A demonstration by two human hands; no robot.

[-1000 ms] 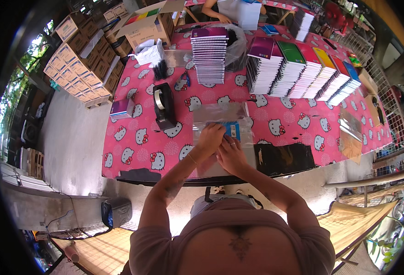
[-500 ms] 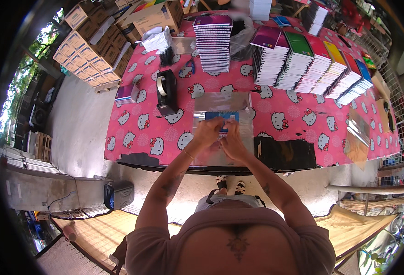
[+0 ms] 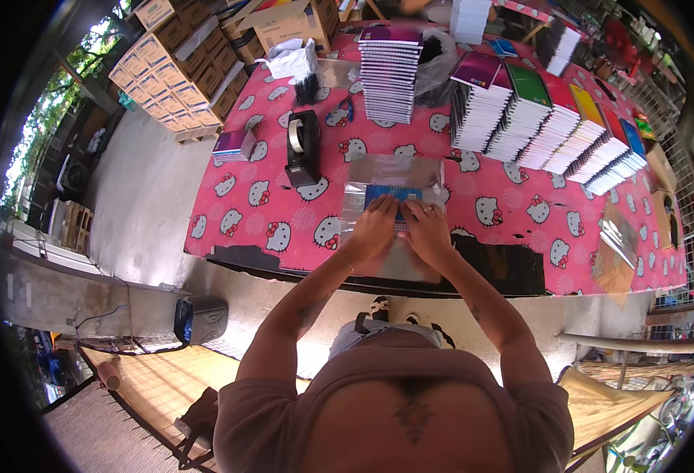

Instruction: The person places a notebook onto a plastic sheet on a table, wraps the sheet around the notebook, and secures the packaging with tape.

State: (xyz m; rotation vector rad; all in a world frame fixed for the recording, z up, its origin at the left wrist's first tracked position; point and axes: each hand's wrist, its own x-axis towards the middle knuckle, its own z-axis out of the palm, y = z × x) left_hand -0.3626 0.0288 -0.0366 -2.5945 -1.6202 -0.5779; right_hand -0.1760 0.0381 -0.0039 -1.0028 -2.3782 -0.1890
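Observation:
A small blue spiral notebook (image 3: 394,191) lies on the table, its wire binding toward the far side. Clear plastic film (image 3: 355,201) lies around it and shows at its left and far edges. My left hand (image 3: 376,225) rests with its fingers laid flat on the notebook's near left part. Beside it, my right hand (image 3: 428,227) lies on the near right part, fingers stretched forward. Both hands cover the notebook's near half, and the fingertips almost meet.
A black tape dispenser (image 3: 303,148) stands left of the notebook, near a small notebook stack (image 3: 234,145). Farther back rise a tall stack of purple notebooks (image 3: 390,75) and a row of colored stacks (image 3: 530,110). Cardboard boxes (image 3: 173,71) are piled left. Plastic sleeves (image 3: 619,240) lie at right.
Both hands have gone from fingers bunched over the notebook to lying flatter on its near part. The view has shifted, so the table appears farther right.

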